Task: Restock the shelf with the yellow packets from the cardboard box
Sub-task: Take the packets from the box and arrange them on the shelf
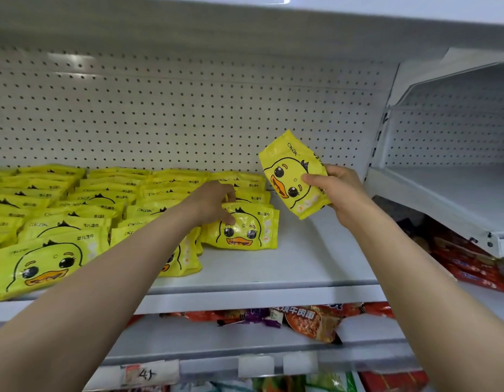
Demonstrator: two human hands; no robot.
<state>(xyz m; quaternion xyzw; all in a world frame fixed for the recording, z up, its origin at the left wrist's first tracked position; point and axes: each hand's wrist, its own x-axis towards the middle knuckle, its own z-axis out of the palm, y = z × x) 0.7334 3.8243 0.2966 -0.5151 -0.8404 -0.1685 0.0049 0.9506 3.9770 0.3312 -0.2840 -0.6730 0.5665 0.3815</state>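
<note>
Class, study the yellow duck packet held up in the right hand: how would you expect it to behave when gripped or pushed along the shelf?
The held packet probably gives under a grip: it looks creased where the right hand pinches its edge. Its glossy film shows glare, so it may slide easily on the shelf. Held at one edge without drooping, it seems light and fairly firm.

free: shelf (316, 258) right end bare | blocked: yellow packets (75, 222) crowd left, middle
</note>
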